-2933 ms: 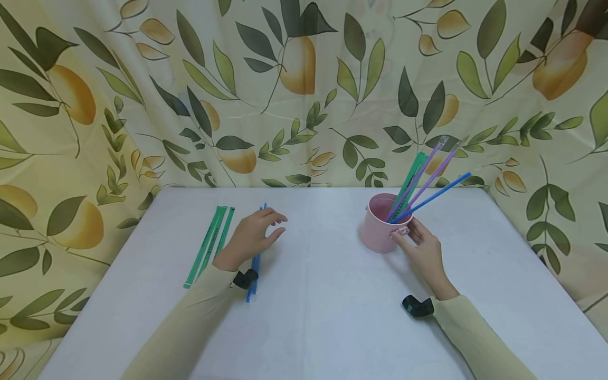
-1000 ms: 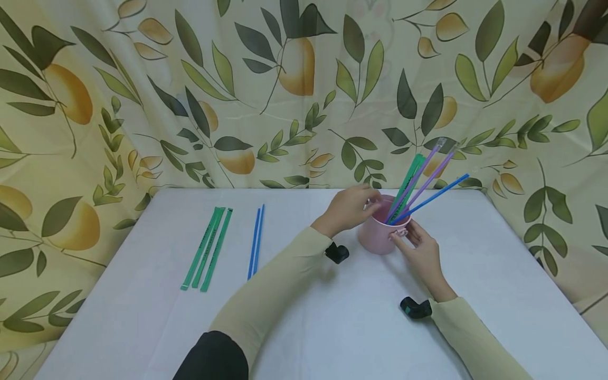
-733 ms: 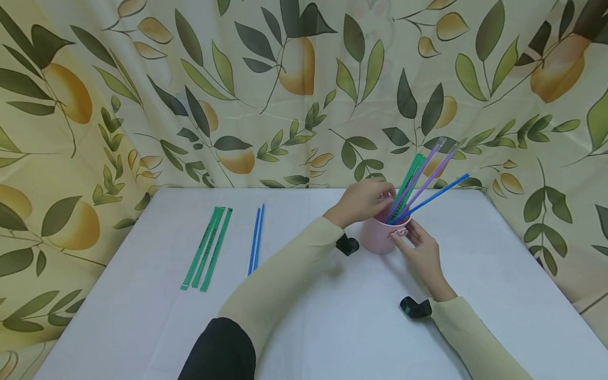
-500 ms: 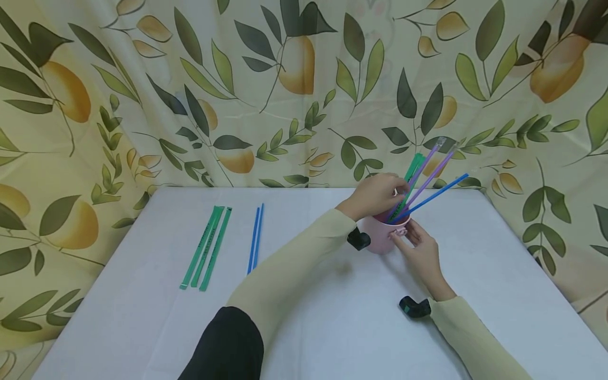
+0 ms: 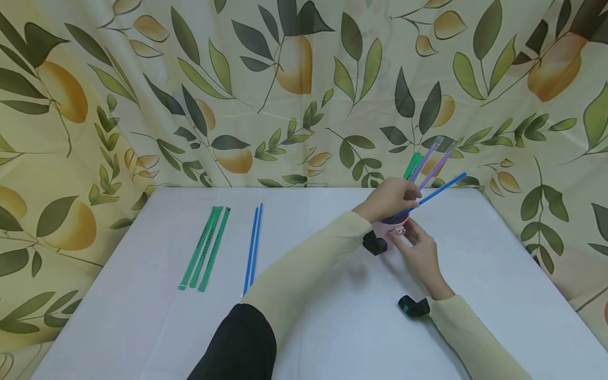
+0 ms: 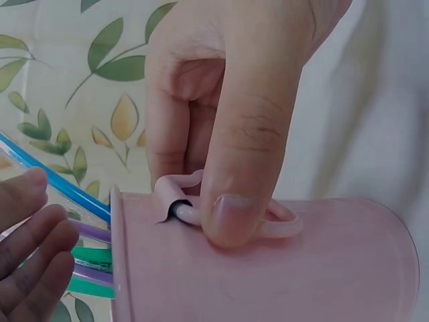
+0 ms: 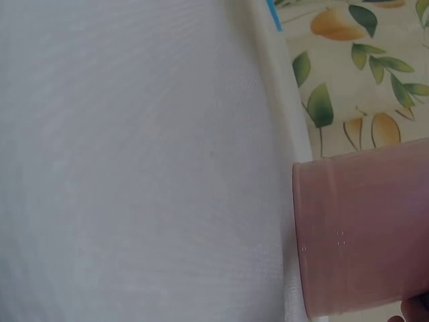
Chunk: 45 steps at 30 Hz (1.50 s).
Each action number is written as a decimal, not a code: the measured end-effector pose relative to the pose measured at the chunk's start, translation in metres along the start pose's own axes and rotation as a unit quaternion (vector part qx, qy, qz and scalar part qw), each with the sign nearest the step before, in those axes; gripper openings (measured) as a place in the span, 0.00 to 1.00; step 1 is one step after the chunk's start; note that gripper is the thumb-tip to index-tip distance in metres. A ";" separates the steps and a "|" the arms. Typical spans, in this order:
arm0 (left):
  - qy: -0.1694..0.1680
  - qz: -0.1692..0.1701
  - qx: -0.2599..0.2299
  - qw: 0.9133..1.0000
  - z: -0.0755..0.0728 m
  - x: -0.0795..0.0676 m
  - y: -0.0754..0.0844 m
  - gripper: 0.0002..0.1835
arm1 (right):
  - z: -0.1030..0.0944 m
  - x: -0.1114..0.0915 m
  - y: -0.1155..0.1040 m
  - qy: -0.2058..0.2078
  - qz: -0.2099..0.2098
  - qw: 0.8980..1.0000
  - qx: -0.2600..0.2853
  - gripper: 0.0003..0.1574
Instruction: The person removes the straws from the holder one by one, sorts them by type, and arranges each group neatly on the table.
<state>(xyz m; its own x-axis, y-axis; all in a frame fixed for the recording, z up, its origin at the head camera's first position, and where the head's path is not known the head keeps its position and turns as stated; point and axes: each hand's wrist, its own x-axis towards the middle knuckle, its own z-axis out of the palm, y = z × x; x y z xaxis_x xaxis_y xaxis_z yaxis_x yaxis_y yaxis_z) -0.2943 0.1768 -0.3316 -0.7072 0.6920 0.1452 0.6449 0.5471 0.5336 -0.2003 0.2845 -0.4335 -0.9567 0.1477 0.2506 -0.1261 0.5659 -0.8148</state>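
The pink cup (image 5: 382, 229) stands upright on the white table (image 5: 342, 338), right of the middle. The right hand (image 5: 424, 258) pinches its handle (image 6: 281, 229) between thumb and fingers. The left hand (image 5: 390, 196) is over the cup's mouth, with its fingers bent a little. I cannot tell if it has hold of a stick or is just close to one.

What counts most here, I think, is how the blue stick (image 5: 444, 188) lies by the left hand. It leans a lot: its low end is in the cup, and its top end pokes out up and to the right, past the fingertips. So the left hand is the nearer one; the right hand is lower, at the cup's side. The two purple sticks (image 5: 437, 165) and the green strips (image 5: 412, 165) in the cup lean right too, but stand steeper, behind the left hand.

Well off to the left, three green strips (image 5: 206, 247) and two blue sticks (image 5: 251, 250) lie flat on the table, their long way running from near to far. The left sleeve (image 5: 309, 277) seems to hide one blue end.
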 end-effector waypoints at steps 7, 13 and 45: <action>0.002 -0.008 0.001 1.000 0.002 0.002 0.001 0.11 | 0.000 0.001 0.002 -0.004 0.010 1.000 0.004 0.41; -0.003 0.000 0.024 1.000 0.002 0.002 0.002 0.07 | 0.000 -0.001 0.000 -0.005 0.012 1.000 0.005 0.41; 0.095 0.030 -0.073 0.992 -0.053 -0.015 0.025 0.08 | 0.002 0.000 0.000 0.006 0.029 1.000 -0.004 0.41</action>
<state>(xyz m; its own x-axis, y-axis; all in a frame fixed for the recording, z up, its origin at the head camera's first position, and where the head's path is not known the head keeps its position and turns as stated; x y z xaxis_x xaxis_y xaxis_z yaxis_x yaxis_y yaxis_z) -0.2831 0.1556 -0.2765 -0.7202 0.6116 0.3275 0.6480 0.4244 0.6325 -0.2010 0.2830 -0.4346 -0.9593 0.1895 0.2091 -0.0686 0.5623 -0.8241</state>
